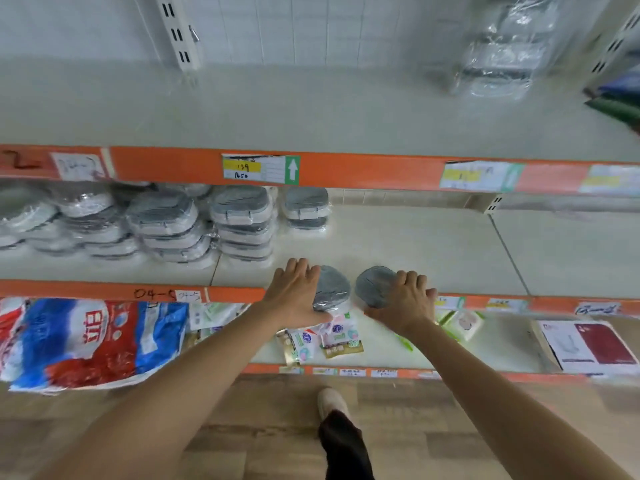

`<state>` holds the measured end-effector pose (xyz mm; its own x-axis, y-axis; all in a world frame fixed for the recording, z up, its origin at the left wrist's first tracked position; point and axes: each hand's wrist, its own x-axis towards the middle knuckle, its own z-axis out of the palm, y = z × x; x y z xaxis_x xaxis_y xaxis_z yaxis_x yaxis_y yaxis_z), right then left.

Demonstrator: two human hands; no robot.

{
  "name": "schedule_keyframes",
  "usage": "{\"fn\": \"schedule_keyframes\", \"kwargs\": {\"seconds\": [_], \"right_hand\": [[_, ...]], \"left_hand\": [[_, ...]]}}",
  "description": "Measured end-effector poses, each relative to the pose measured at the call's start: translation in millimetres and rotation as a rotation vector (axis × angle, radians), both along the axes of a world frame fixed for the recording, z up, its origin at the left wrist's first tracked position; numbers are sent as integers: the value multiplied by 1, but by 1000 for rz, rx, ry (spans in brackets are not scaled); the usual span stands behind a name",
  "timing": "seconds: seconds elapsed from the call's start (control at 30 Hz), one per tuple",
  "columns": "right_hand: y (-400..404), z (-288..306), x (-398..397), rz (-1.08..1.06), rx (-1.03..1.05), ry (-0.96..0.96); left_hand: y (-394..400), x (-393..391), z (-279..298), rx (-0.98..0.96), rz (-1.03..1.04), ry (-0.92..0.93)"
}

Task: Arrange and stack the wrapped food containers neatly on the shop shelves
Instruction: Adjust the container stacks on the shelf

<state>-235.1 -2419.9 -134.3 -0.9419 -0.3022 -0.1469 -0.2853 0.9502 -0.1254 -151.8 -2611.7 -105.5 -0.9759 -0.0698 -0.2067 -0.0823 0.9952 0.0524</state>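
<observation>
Two wrapped grey-lidded food containers lie at the front edge of the middle shelf [398, 237]. My left hand [294, 292] grips the left container [334, 289] from its left side. My right hand [407, 301] grips the right container [374, 284] from its right side. The two containers sit a little apart. Several stacks of the same wrapped containers [239, 223] stand at the shelf's back left. Another wrapped stack [502, 53] stands on the top shelf at the right.
Orange shelf edges [346, 171] carry price labels. The bottom shelf holds small packets [332, 337], a red-and-blue bag [90, 341] at the left and a boxed item [588, 344] at the right. A wood-pattern floor with my foot [332, 403] lies below.
</observation>
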Motion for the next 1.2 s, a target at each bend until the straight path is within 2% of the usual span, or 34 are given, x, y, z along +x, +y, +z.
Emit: {"fn": "schedule_keyframes", "kwargs": {"seconds": [0.27, 0.47, 0.57, 0.63, 0.7, 0.8, 0.97, 1.1, 1.2], "right_hand": [[40, 99, 72, 21, -55, 80], [53, 177, 75, 85, -100, 282], [48, 214, 59, 126, -161, 392], [42, 230, 43, 171, -200, 421], [31, 241, 21, 182, -267, 384], [10, 253, -20, 139, -354, 242], [-21, 258, -95, 234, -253, 44], [-37, 252, -139, 352, -160, 31], [-48, 247, -170, 418, -164, -1]], "left_hand": [[16, 65, 104, 44, -158, 38], [1, 69, 172, 121, -199, 292], [-15, 57, 199, 196, -116, 438], [-27, 45, 210, 204, -48, 466], [-38, 30, 215, 199, 20, 453], [-49, 2, 220, 304, 110, 426], [-62, -52, 221, 297, 87, 337], [-86, -91, 215, 331, 173, 304], [-104, -115, 209, 309, 196, 286]]}}
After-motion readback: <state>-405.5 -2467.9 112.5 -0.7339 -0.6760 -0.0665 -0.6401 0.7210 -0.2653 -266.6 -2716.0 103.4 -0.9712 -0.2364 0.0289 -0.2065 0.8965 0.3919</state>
